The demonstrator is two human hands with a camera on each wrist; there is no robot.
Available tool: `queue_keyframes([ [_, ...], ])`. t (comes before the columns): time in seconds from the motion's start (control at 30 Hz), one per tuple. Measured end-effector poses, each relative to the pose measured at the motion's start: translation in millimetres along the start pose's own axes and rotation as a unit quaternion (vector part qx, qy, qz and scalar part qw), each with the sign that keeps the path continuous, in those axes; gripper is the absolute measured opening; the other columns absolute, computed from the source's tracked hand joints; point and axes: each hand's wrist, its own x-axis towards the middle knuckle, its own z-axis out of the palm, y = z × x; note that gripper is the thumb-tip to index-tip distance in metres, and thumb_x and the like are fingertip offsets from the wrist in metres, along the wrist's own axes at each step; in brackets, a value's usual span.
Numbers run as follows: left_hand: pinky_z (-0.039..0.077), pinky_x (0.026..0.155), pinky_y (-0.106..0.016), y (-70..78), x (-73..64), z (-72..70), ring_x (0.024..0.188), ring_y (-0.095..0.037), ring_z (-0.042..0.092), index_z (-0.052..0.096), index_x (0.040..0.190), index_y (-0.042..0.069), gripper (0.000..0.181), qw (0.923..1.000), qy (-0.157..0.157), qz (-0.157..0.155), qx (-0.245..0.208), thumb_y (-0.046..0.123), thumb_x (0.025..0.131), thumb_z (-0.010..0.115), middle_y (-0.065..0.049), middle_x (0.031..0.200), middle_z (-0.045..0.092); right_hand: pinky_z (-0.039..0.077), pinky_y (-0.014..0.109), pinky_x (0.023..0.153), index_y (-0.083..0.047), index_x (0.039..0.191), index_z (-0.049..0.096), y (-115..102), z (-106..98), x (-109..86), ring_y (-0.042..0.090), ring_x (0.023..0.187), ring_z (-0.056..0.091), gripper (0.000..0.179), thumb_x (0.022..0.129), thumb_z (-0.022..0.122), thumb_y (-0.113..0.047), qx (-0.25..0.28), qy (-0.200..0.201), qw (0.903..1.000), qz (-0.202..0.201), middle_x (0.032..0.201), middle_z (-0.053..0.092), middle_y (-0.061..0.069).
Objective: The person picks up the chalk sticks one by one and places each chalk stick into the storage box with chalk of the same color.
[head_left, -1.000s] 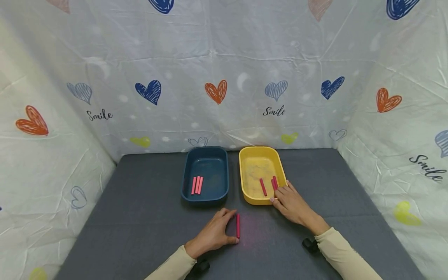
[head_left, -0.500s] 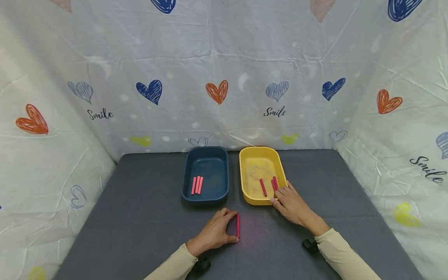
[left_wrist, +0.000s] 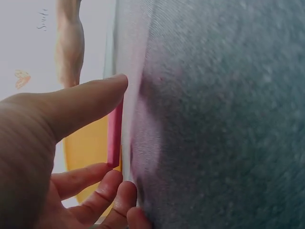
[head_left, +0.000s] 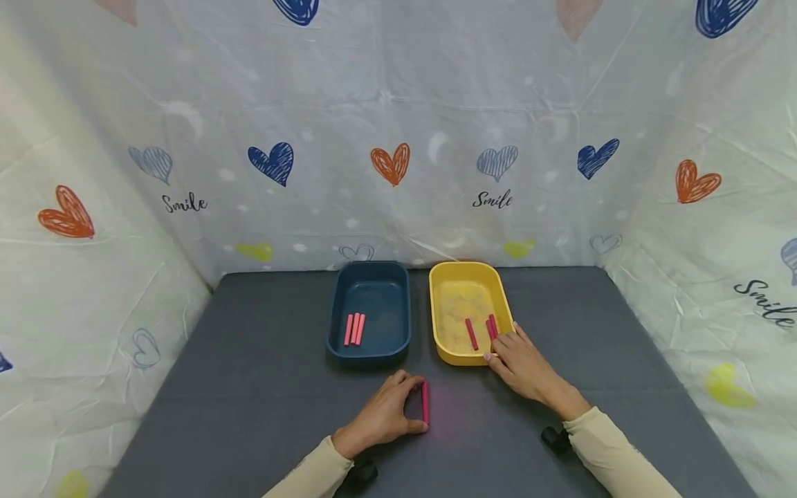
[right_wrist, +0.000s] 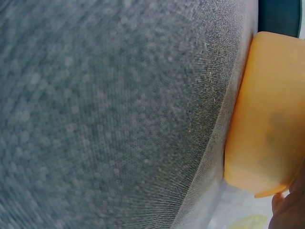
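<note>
My left hand (head_left: 382, 413) pinches a dark pink stick (head_left: 425, 402) by its two ends, just above or on the grey cloth; in the left wrist view the thumb is at one end of the stick and the index finger at the other. At the near right corner of a yellow tray (head_left: 463, 283), my right hand (head_left: 526, 364) grips the rim, thumb at the front wall and fingers over the edge. Dark pink sticks (head_left: 471, 334) lie inside that tray, some partly covered by the fingers. Left of it stands a dark blue tray (head_left: 387, 311) holding three lighter pink sticks (head_left: 356, 329).
A grey cloth (head_left: 261, 360) covers the table. Behind and at both sides hangs a white curtain (head_left: 349, 159) printed with hearts and "Smile". A dark wrist strap mount (head_left: 555, 438) shows under the right sleeve, another (head_left: 363, 474) under the left.
Both hands keep their places on the stick and the yellow tray. The whole head view has shifted slightly.
</note>
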Motion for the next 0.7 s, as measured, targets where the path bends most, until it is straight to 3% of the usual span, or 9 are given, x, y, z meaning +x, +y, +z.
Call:
queue_keyframes([
  [0.27,0.050,0.086,-0.034,4.7,-2.8,-8.4,0.103,-0.016,0.053,0.055,0.135,0.010,0.073,0.9992,0.022,0.016,-0.028,0.031,0.072,0.086,-0.003,0.115,0.056,0.026,0.060,0.116,-0.021,0.084,0.052,2.5,-3.4,0.7,0.019,0.092,0.055,0.021,0.101,0.052,-0.032,-0.003,0.006,1.0000,-0.001,0.081,0.050,-0.007],
  [0.53,0.052,0.088,-0.036,12.5,-7.7,-20.7,0.108,-0.021,0.055,0.052,0.137,0.012,0.073,0.9984,0.018,0.000,-0.053,0.031,0.074,0.085,-0.006,0.120,0.055,0.027,0.061,0.116,-0.021,0.085,0.053,0.5,-0.6,1.2,0.018,0.093,0.055,0.021,0.102,0.050,-0.033,-0.003,0.000,1.0000,-0.004,0.082,0.050,-0.007],
  [0.7,0.051,0.087,-0.037,21.5,-7.4,-29.9,0.107,-0.021,0.053,0.051,0.138,0.012,0.074,0.9975,0.033,0.010,-0.062,0.032,0.075,0.084,-0.007,0.121,0.055,0.025,0.060,0.117,-0.021,0.086,0.053,0.0,0.4,1.6,0.019,0.095,0.055,0.021,0.102,0.050,-0.033,0.004,0.001,1.0000,-0.001,0.083,0.050,-0.007],
])
